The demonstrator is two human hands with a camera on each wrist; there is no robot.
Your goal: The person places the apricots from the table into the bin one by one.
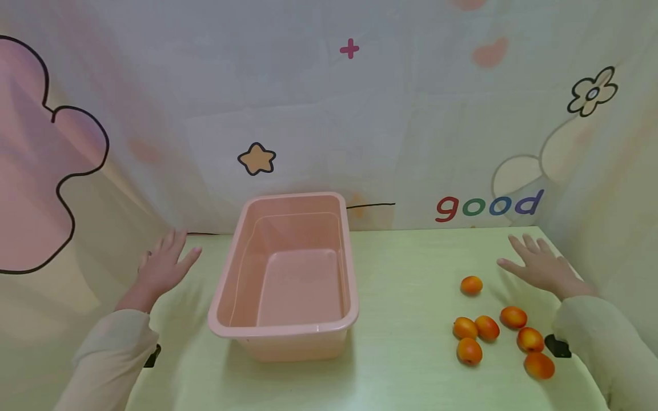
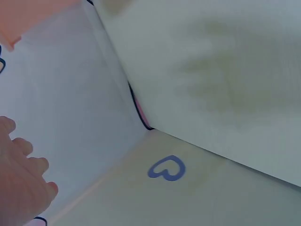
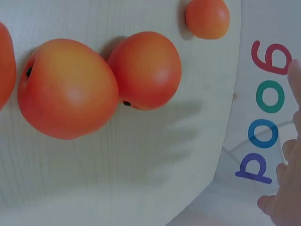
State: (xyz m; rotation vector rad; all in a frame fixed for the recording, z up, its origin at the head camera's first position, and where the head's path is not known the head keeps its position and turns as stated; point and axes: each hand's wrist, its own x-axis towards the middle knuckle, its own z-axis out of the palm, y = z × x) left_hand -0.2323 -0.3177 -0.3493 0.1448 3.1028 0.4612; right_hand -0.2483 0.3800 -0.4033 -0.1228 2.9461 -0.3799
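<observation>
Both hands hold nothing. My left hand (image 1: 163, 267) is spread out to the left of a pink plastic basin (image 1: 284, 330), its fingers pointing toward the back cloth. In the left wrist view, fingertips (image 2: 38, 165) show at the lower left and a corner of the basin (image 2: 33, 19) at the upper left. On the far right, my right hand (image 1: 540, 267) is held out with fingers extended, beyond several orange-red fruits (image 1: 530, 339). The right wrist view shows the nearer fruits (image 3: 70, 89) large, with dark stem ends, and a shadow of fingers on the tabletop. The basin holds nothing.
The pale table (image 1: 401, 308) meets a printed cloth (image 1: 319, 114) at the back and both sides. The word "good" (image 1: 489, 205) is printed on the cloth behind the fruits. One fruit (image 1: 471, 285) lies apart, farther back than the others.
</observation>
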